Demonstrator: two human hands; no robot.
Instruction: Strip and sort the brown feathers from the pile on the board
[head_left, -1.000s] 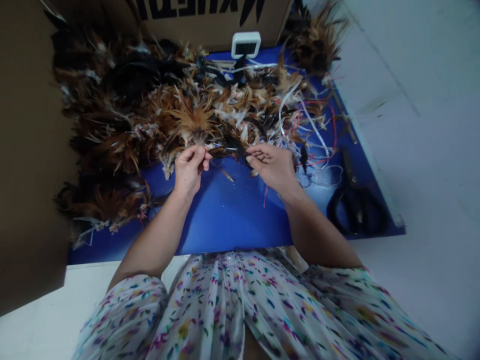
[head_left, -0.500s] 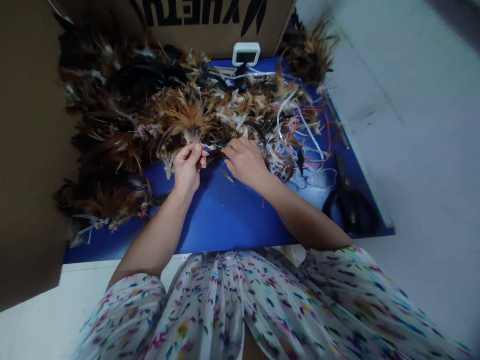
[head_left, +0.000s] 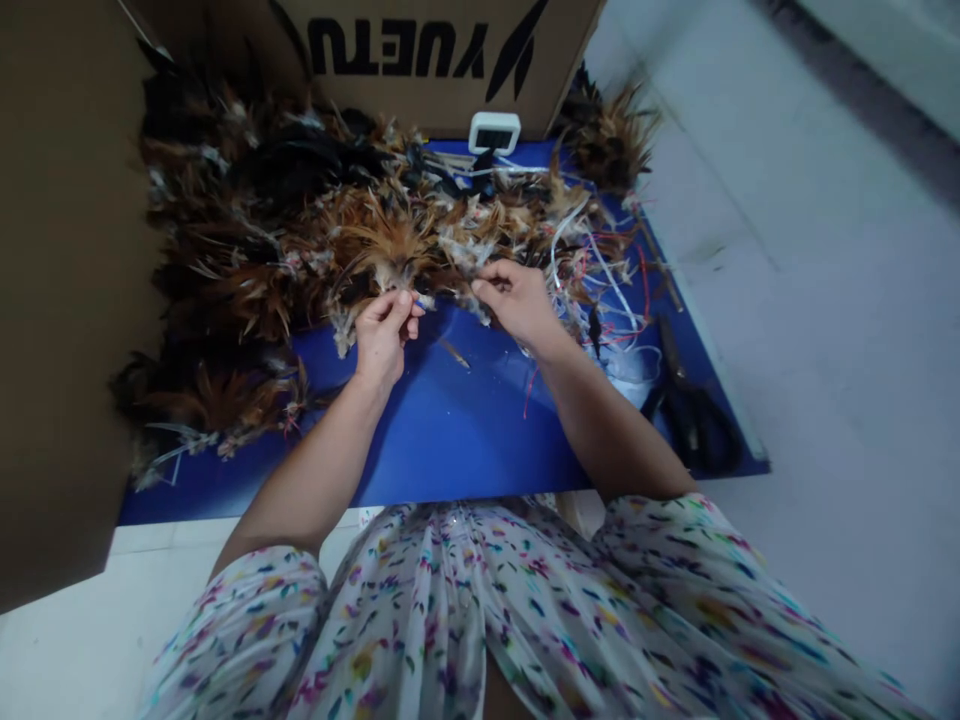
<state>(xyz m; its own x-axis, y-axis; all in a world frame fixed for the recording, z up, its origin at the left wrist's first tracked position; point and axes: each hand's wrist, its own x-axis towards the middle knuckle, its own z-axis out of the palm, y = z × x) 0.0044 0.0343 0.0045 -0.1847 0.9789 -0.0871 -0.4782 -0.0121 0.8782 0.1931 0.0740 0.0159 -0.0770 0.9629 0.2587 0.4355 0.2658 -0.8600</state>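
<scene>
My left hand point(head_left: 384, 325) is closed in a pinch, thumb against fingers, at the pale base of a fanned bunch of brown feathers point(head_left: 394, 245). To its right, my right hand point(head_left: 521, 305) has thumb and forefinger together at the front edge of the feather pile point(head_left: 480, 225), touching pale, fluffy feathers there. The exact quills between its fingertips are too small to make out. A single small feather point(head_left: 455, 352) lies on the blue board point(head_left: 465, 430) between my forearms.
Black-handled scissors point(head_left: 694, 425) lie at the board's right edge, near tangled white and red strings point(head_left: 611, 280). A small white digital timer point(head_left: 495, 133) stands at the back before a cardboard box point(head_left: 420, 90). Another cardboard panel point(head_left: 60, 300) rises at the left. More feathers point(head_left: 217, 400) lie front left.
My right hand has moved right, away from my left hand, and its fingers have drawn into a pinch. My left hand keeps its pinch. The view has shifted slightly.
</scene>
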